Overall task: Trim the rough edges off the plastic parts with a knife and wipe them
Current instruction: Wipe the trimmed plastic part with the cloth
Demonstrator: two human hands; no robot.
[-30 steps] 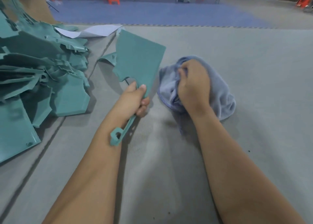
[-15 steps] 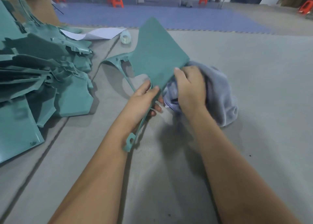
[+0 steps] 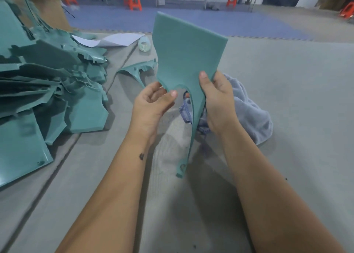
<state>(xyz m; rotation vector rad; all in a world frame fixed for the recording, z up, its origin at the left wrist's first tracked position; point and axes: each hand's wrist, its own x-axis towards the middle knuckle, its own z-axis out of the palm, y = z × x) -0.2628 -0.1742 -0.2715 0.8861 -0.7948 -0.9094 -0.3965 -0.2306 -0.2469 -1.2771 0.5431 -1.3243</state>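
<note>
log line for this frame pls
stage: wiping | left hand: pinches part | right hand: holds part and cloth | part: upright, off table | knife: not seen | pile: left

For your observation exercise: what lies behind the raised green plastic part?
Behind the plastic part, a grey cloth shows beside the right hand. The part covers the cloth's left portion.

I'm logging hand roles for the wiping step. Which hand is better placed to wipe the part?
Likely the right hand: it has the cloth bunched behind the part, thumb on its front. The left hand only pinches the part's lower edge and can steady it.
</note>
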